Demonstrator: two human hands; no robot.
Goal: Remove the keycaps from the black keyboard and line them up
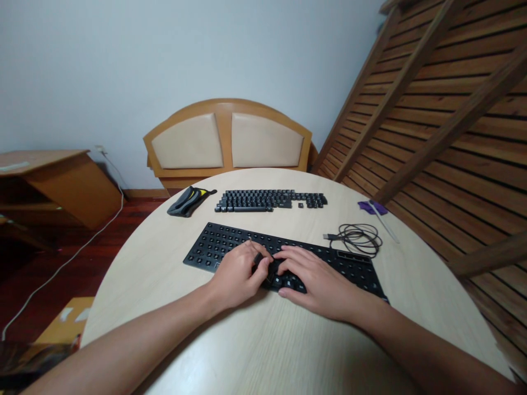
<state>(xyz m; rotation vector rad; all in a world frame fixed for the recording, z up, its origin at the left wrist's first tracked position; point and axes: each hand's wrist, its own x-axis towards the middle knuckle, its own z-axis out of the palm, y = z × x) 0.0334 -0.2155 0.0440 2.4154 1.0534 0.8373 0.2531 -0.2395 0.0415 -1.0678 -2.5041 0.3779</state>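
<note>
A black keyboard lies at a slant on the table, most of its key positions without caps. Several black keycaps sit on its lower middle, partly covered by my fingers. My left hand is closed over the middle of the keyboard, thumb and forefinger pinching a small dark piece whose kind I cannot make out. My right hand rests across the keyboard just to the right, fingers stretched out and apart, fingertips near the left hand's. Behind the keyboard, loose keycaps lie in keyboard-like rows.
A coiled black USB cable lies behind the keyboard's right part. Farther right, a thin whitish rod crosses a purple cloth. A grey-and-yellow pouch is at the back left of the round table.
</note>
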